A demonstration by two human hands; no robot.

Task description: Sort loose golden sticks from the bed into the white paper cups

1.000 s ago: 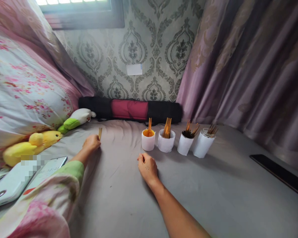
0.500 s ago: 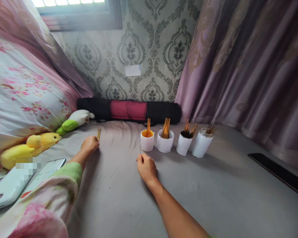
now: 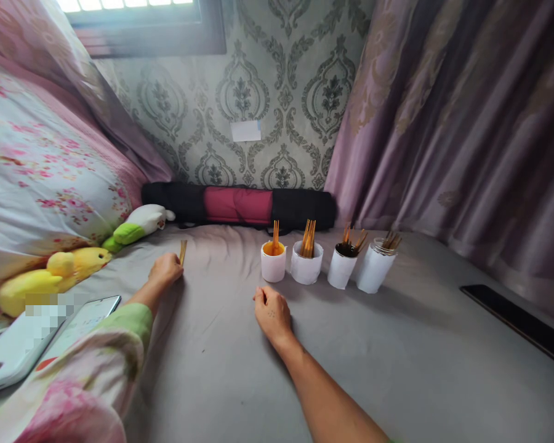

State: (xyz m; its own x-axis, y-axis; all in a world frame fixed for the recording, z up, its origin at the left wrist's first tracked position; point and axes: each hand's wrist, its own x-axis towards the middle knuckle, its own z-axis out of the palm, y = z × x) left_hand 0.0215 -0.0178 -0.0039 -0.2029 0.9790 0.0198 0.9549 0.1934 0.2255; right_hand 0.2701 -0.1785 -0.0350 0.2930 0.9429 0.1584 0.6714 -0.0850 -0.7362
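Note:
My left hand [image 3: 166, 269] is closed round a small bunch of thin brown sticks [image 3: 183, 251], whose upper ends poke up past the fingers. Resting on the grey sheet, my right hand [image 3: 272, 309] is curled with the fingers folded in, and nothing sticks out of it. Just beyond it stands a white-wrapped cup with an orange inside [image 3: 274, 266], holding a few sticks. To its right come a wider white cup [image 3: 307, 269] with a thicker bunch, a dark-lined white cup [image 3: 341, 272] with leaning sticks, and a white-wrapped jar [image 3: 375, 272] with more sticks.
A black and red rolled bag [image 3: 239, 205] lies along the wall. Plush toys [image 3: 80, 269] and two phones, one a lit phone [image 3: 80, 326], lie on the left. A dark flat object [image 3: 519, 323] is at the right. Curtains [image 3: 425, 123] hang at both sides.
Almost nothing differs. The view has shifted very slightly; both hands keep their places, the left still holding the sticks.

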